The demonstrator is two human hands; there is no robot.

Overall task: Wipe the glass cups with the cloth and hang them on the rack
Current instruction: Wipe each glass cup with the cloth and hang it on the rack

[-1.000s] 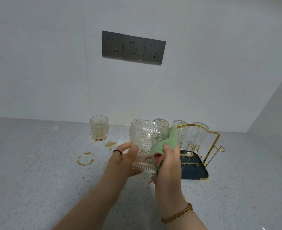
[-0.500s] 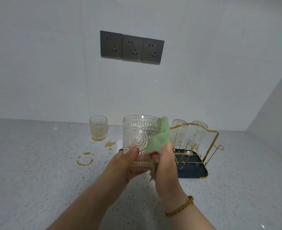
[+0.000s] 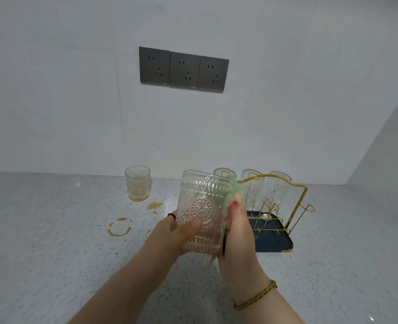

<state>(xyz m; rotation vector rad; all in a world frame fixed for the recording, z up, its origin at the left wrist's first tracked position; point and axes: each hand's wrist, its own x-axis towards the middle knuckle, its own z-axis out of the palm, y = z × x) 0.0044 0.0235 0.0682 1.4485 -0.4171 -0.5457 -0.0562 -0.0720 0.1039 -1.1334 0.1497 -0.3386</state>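
Note:
My left hand [image 3: 181, 232] grips an embossed glass cup [image 3: 202, 206] by its lower part, held upright above the counter. My right hand [image 3: 236, 230] presses a green cloth [image 3: 230, 195] against the cup's right side, fingers curled round the cloth. Behind my hands stands a gold wire rack [image 3: 294, 206] on a dark blue tray [image 3: 275, 244], with three glass cups [image 3: 251, 188] hanging upside down on it. Another glass cup [image 3: 137, 185], stained yellowish, stands upright at the back of the counter, left of the rack.
Yellow-brown spill marks, a ring [image 3: 119, 228] and a blotch [image 3: 154, 205], lie on the speckled counter [image 3: 41, 230] near the stained cup. Three dark wall sockets [image 3: 184, 70] sit on the white wall. A side wall closes the right.
The held cup has tilted back upright and turned in my left hand, and the cloth has slid lower along its right side. The rack and the stained cup have not moved.

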